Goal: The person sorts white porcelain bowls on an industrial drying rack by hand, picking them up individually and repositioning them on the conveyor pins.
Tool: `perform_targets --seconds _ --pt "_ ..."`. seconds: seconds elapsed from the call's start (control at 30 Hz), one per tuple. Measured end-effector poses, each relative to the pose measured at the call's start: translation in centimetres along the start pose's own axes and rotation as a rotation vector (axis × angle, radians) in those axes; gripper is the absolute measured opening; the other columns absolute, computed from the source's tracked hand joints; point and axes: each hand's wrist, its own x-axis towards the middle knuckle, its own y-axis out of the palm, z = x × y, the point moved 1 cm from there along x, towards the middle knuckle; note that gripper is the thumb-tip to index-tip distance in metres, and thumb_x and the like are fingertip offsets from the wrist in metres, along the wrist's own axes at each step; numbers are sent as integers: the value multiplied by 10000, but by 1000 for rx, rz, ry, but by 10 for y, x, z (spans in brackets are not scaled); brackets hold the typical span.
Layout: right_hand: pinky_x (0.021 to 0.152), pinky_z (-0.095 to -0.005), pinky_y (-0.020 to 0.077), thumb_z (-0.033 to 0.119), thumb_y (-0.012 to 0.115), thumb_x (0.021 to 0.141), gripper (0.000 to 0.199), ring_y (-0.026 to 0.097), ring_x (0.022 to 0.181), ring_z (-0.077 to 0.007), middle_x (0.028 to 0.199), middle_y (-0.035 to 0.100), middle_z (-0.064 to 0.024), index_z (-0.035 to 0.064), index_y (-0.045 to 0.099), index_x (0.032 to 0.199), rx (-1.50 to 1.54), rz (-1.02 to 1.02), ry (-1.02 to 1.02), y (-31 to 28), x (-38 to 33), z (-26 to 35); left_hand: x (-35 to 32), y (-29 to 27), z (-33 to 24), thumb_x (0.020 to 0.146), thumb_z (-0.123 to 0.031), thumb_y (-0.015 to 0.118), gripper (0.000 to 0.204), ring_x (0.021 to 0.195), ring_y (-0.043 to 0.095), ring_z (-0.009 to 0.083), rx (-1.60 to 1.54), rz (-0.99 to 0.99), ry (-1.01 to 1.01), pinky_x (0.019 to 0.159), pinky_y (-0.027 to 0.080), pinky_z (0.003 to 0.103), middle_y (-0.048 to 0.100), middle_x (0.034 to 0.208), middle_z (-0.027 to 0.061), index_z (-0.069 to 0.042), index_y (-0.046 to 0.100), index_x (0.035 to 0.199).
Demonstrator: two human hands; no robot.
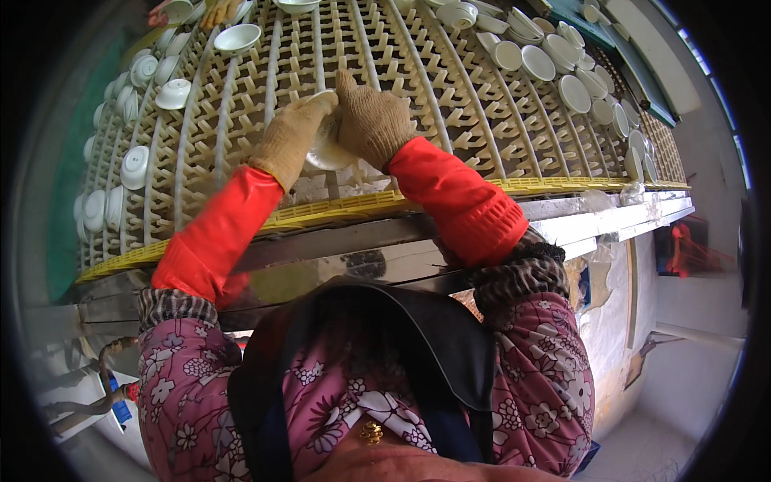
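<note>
Both my hands wear tan knit gloves and come together over a conveyor belt of pale plastic pegs (pixel 450 104). Between them is a shiny whitish bowl (pixel 328 151), tilted and partly covered by the gloves. My left hand (pixel 293 136) closes round the bowl's left edge. Against its right side, my right hand (pixel 376 120) is curled, with one finger pointing up the belt; its inner fingers are hidden. Red waterproof sleeves cover both forearms.
White dishes stand along the belt's left side (pixel 135 167), with more bowls and plates at right (pixel 574 94). A lone bowl (pixel 238 38) lies farther off. Another person's gloved hand (pixel 218 12) shows at upper left. A yellow edge strip (pixel 321 213) and metal ledge (pixel 337 245) run before me.
</note>
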Motion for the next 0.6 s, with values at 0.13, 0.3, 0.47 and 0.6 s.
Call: perform_targets --seconds 0.13,0.3,0.47,0.6 --pt "688 -437 528 229 589 828 237 682 811 -322 875 688 -140 76 607 1009 23 17 -75 7 6 -19 -1 8 17 921 -395 557 487 1032 588 191 -169 100 -53 898 458 290 616 1176 100 -18 568 1229" --pt "707 -421 531 247 624 823 299 669 870 -338 910 679 -166 73 595 1064 86 -16 20 4 8 -54 -5 49 -19 787 -287 756 551 953 634 200 -158 -155 95 833 521 312 643 1101 102 -96 530 1252" --pt "721 -433 532 231 641 809 306 662 862 -377 865 665 -223 16 556 1010 63 -23 73 9 4 -45 -6 46 -18 743 -155 737 639 964 642 260 285 -396 94 830 535 349 645 1088 139 -157 479 1328" --pt "720 -439 523 184 641 781 248 657 839 -379 843 662 -213 12 567 944 -18 41 81 7 4 -55 2 33 -39 749 -130 705 652 955 652 271 347 -123 -182 846 530 346 651 1094 169 -118 463 1355"
